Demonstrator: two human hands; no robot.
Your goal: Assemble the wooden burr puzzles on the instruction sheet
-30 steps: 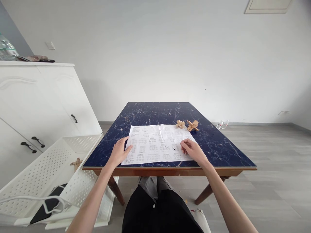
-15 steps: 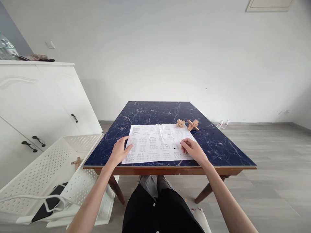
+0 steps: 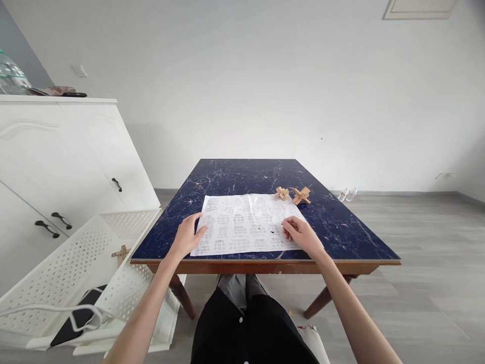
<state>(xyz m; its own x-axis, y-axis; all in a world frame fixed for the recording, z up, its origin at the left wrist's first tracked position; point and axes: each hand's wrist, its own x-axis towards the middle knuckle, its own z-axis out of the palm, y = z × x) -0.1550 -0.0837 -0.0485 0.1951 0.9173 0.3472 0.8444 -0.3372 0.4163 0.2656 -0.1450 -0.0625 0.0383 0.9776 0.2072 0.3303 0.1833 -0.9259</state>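
Note:
A large white printed paper sheet [image 3: 242,222] lies on the blue table, covered with rows of small grey figures too small to read. My left hand [image 3: 186,235] rests at the sheet's left edge, fingers stretched and thumb apart, the thumb over the paper. On the right part of the sheet lies my right hand [image 3: 301,233], its fingers curled in loosely, with nothing visible in them. Beyond it, a small wooden burr puzzle [image 3: 281,193] sits at the sheet's far right corner. Just right of that is a larger wooden burr puzzle [image 3: 301,195].
The dark blue marble-patterned table [image 3: 246,174] has a wooden edge. At left stands a white perforated basket [image 3: 49,263] with a wooden piece [image 3: 120,254], a black object and a white cable. A white cabinet [image 3: 68,151] is behind it. Two bottles [image 3: 347,194] stand on the floor.

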